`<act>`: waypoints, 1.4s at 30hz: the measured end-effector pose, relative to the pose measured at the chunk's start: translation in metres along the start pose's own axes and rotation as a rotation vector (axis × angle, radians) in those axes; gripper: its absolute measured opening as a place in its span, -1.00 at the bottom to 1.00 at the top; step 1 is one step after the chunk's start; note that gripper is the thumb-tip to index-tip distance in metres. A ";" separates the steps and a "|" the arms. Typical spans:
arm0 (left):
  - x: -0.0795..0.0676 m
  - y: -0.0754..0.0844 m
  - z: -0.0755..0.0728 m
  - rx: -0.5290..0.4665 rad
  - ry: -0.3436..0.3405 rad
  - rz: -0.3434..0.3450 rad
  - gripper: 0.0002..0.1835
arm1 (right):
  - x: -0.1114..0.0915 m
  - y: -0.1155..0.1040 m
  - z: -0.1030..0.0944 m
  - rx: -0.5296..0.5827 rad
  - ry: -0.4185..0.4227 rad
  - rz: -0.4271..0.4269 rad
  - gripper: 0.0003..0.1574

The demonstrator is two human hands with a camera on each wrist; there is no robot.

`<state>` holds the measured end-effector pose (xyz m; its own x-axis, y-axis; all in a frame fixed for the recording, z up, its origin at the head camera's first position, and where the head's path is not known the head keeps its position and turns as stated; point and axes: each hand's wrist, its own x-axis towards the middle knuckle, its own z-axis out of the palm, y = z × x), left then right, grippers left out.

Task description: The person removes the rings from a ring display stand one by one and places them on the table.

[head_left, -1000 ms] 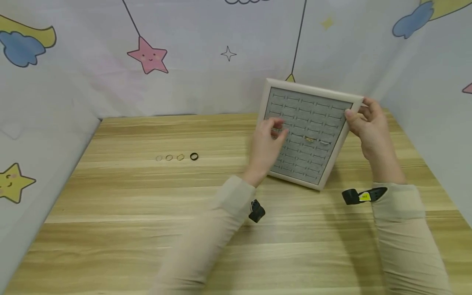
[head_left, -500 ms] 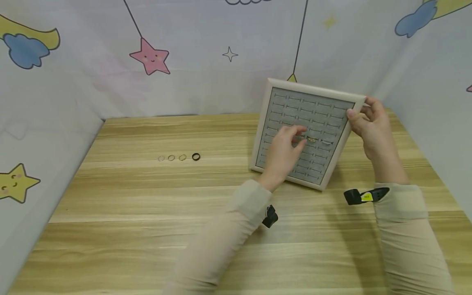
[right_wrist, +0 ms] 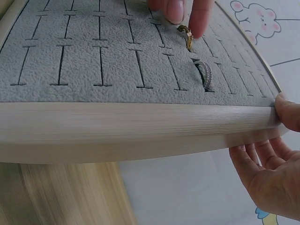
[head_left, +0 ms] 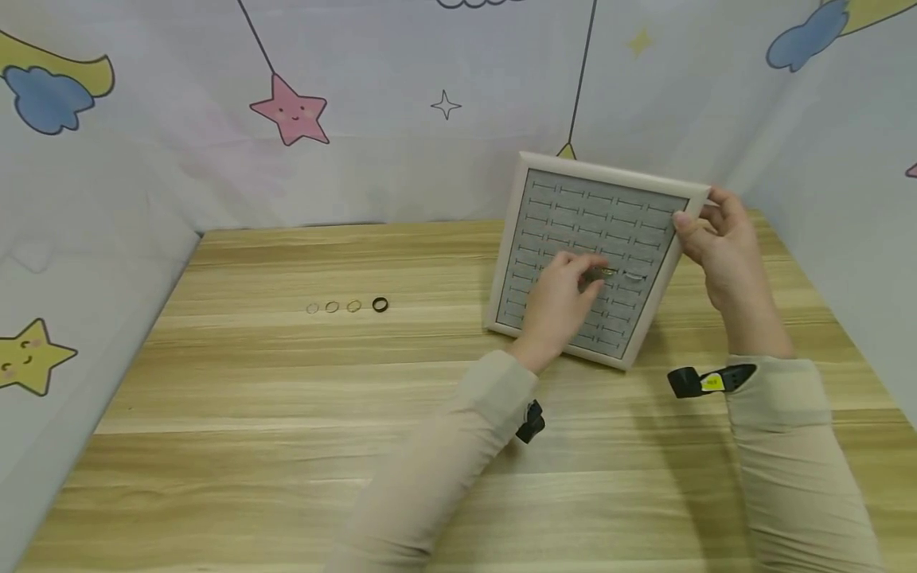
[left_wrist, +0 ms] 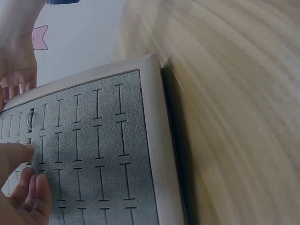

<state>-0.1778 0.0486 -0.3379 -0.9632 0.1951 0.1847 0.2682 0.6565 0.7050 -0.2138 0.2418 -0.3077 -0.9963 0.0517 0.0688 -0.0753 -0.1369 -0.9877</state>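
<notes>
In the head view, a framed ring board (head_left: 612, 177) with a pale rim and a grey slotted face stands tilted right of centre; whether its lower edge rests on the wooden table (head_left: 251, 477) cannot be told. The right hand (head_left: 723, 255), at the right, grips the board's upper right corner, thumb on the front and fingers behind. The left hand (head_left: 559, 302) is well apart from the right one and reaches across the board's lower middle. In the right wrist view, its fingertips stand to either side of a gold ring (right_wrist: 189, 41) near the top, set in a slot; whether they pinch it cannot be told. A silver ring (right_wrist: 205, 74) with a textured band sits in a slot just below the gold one in that view. Left of centre in the head view, a row of loose rings lies on the table: three thin rings (head_left: 332, 306), the leftmost very faint, then a thicker black ring (head_left: 380, 304) at the right end. Pale sleeves (head_left: 777, 461) enter from the bottom edge, and a pink star (head_left: 290, 110) is printed on the white backdrop (head_left: 387, 151) at the upper left.
</notes>
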 end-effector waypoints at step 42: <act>-0.007 -0.032 -0.042 -0.127 0.050 -0.062 -0.59 | -0.001 0.000 0.000 -0.017 0.001 -0.006 -0.42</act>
<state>-0.1801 -0.0044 -0.3332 -0.9783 0.1187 0.1698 0.2072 0.5680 0.7966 -0.2127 0.2420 -0.3077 -0.9957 0.0539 0.0750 -0.0810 -0.1196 -0.9895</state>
